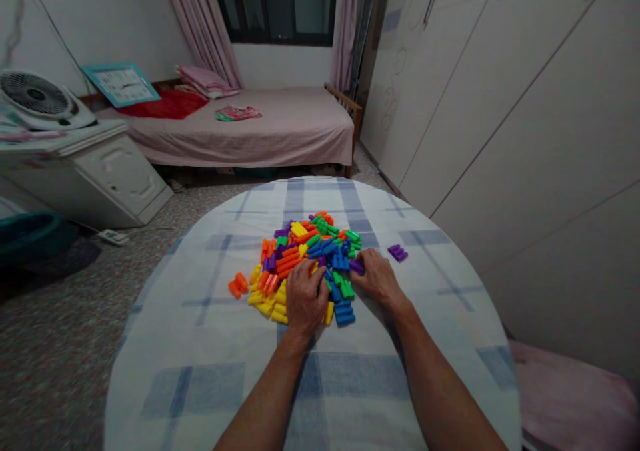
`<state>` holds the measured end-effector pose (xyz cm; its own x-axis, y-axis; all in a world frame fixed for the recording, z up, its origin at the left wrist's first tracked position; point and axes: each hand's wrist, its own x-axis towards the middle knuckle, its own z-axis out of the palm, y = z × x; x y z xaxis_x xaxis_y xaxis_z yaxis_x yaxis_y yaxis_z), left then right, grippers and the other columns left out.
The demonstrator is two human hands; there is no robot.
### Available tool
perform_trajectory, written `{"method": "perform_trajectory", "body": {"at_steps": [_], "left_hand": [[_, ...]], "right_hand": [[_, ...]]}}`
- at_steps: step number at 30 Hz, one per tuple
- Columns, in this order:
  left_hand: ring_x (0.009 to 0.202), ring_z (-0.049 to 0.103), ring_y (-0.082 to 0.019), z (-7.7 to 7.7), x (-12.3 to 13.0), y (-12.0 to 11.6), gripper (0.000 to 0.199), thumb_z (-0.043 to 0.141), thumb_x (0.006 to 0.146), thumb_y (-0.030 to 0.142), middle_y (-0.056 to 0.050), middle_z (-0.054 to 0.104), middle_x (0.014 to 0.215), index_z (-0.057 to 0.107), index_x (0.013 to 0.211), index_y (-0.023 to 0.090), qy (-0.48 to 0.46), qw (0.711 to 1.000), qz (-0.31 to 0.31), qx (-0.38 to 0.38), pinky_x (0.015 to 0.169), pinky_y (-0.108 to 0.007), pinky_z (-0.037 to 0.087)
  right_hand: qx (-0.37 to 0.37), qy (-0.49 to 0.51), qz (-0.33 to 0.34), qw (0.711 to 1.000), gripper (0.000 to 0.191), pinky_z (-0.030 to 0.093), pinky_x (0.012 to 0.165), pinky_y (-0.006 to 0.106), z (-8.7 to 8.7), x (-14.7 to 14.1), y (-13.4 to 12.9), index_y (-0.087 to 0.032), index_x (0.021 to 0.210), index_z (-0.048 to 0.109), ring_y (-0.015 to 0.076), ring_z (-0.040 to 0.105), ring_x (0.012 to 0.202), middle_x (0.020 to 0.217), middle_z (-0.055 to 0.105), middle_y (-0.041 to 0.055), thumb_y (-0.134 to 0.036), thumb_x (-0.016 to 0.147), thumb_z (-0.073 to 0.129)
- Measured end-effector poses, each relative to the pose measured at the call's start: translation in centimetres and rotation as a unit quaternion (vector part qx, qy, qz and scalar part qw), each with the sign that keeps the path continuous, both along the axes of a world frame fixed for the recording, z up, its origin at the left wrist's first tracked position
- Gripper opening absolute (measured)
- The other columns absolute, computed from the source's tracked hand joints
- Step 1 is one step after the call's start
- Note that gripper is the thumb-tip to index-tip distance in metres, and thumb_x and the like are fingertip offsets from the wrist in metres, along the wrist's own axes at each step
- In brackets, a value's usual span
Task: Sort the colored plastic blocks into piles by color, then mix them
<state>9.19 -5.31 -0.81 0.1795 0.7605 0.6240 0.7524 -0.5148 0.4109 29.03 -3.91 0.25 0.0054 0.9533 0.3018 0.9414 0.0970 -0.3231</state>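
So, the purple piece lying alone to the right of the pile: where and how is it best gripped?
Probably pinch the purple piece by opposite outer edges, from above, with the right hand, which is nearer, when free. It lies flat on the tablecloth, apart from the pile, so its edges look free all round.

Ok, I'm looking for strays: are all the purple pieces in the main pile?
No, a purple cluster lies apart on the tablecloth, to the right of the pile.
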Motion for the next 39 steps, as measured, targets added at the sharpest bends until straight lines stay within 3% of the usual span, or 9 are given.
{"method": "perform_trajectory", "body": {"at_steps": [6, 10, 13, 17, 21, 25, 29, 35, 39], "left_hand": [[0.116, 0.052, -0.027, 0.0, 0.0, 0.0, 0.026, 0.053, 0.085, 0.019, -0.010, 0.060, 0.119, 0.065, 0.107, 0.023, -0.006, 1.000, 0.000, 0.000, 0.097, -0.047, 0.044], [0.117, 0.052, -0.027, 0.0, 0.0, 0.0, 0.026, 0.053, 0.084, 0.017, -0.011, 0.060, 0.119, 0.066, 0.107, 0.021, -0.007, 1.000, 0.000, -0.001, 0.099, -0.047, 0.044], [0.117, 0.052, -0.027, 0.1, 0.1, 0.0, 0.026, 0.053, 0.084, 0.017, -0.011, 0.060, 0.119, 0.066, 0.106, 0.020, -0.004, 1.000, 0.000, 0.000, 0.099, -0.047, 0.044], [0.117, 0.052, -0.028, 0.1, 0.1, 0.0, 0.025, 0.053, 0.085, 0.017, -0.010, 0.059, 0.119, 0.066, 0.106, 0.022, -0.004, 1.000, 0.003, 0.004, 0.098, -0.047, 0.044], [0.117, 0.052, -0.028, 0.0, 0.1, 0.1, 0.026, 0.054, 0.084, 0.016, -0.011, 0.060, 0.119, 0.066, 0.105, 0.021, -0.003, 1.000, 0.002, 0.011, 0.099, -0.047, 0.044], [0.117, 0.051, -0.028, 0.1, 0.1, 0.0, 0.025, 0.054, 0.084, 0.016, -0.011, 0.060, 0.118, 0.066, 0.105, 0.019, 0.004, 1.000, 0.007, 0.010, 0.099, -0.047, 0.044], [0.117, 0.051, -0.027, 0.2, 0.2, -0.1, 0.025, 0.053, 0.085, 0.016, -0.011, 0.060, 0.119, 0.067, 0.106, 0.019, 0.006, 1.000, 0.011, 0.003, 0.099, -0.046, 0.044], [0.118, 0.051, -0.027, 0.2, 0.2, -0.1, 0.025, 0.053, 0.085, 0.015, -0.011, 0.060, 0.119, 0.067, 0.105, 0.019, 0.000, 1.000, 0.012, 0.004, 0.099, -0.046, 0.044], [0.119, 0.051, -0.027, 0.2, 0.2, -0.2, 0.025, 0.053, 0.085, 0.015, -0.011, 0.060, 0.120, 0.067, 0.105, 0.019, -0.002, 1.000, 0.012, 0.000, 0.100, -0.046, 0.043]], "right_hand": [[0.008, -0.068, -0.191, 0.979, 0.024, 0.037, 0.075, 0.035, -0.3, 3.4, 0.0, -0.014, 0.095, 0.059, 0.0261, 0.052, 0.090, 0.095, 0.060, 0.0136, -0.035, 0.084, 0.055], [0.037, -0.071, -0.254, 0.964, 0.029, 0.039, 0.080, 0.039, -0.5, 4.3, -0.2, -0.011, 0.106, 0.059, 0.0293, 0.050, 0.098, 0.105, 0.057, 0.0175, -0.032, 0.087, 0.053], [0.072, -0.031, -0.228, 0.970, 0.027, 0.039, 0.087, 0.041, -0.4, 3.9, -0.1, -0.013, 0.109, 0.060, 0.0290, 0.048, 0.103, 0.109, 0.056, 0.0161, -0.025, 0.085, 0.052], [0.125, 0.050, -0.094, 0.986, 0.031, 0.039, 0.097, 0.039, -0.5, 2.3, 0.5, -0.016, 0.114, 0.061, 0.0251, 0.049, 0.109, 0.113, 0.057, 0.0123, -0.022, 0.085, 0.051], [0.095, 0.047, -0.024, 0.994, 0.038, 0.038, 0.101, 0.040, -0.1, 1.0, 1.6, -0.018, 0.121, 0.061, 0.0253, 0.049, 0.115, 0.124, 0.056, 0.0121, -0.018, 0.085, 0.049], [-0.005, -0.026, -0.020, 0.999, 0.050, 0.040, 0.099, 0.041, 1.2, 0.9, 3.6, -0.025, 0.131, 0.057, 0.0281, 0.045, 0.124, 0.140, 0.048, 0.0110, -0.011, 0.083, 0.050], [-0.081, -0.048, 0.010, 0.996, 0.047, 0.042, 0.091, 0.033, 2.2, 1.0, 5.0, -0.026, 0.131, 0.055, 0.0235, 0.053, 0.115, 0.131, 0.055, 0.0090, -0.015, 0.086, 0.051], [-0.072, -0.109, -0.096, 0.987, 0.034, 0.041, 0.077, 0.033, 2.1, 1.7, 4.9, -0.024, 0.121, 0.058, 0.0240, 0.058, 0.095, 0.107, 0.061, 0.0101, -0.023, 0.088, 0.052], [-0.031, -0.103, -0.095, 0.990, 0.035, 0.039, 0.083, 0.038, 1.8, 2.1, 5.0, -0.024, 0.121, 0.059, 0.0278, 0.053, 0.108, 0.120, 0.058, 0.0118, -0.026, 0.086, 0.055]]}}
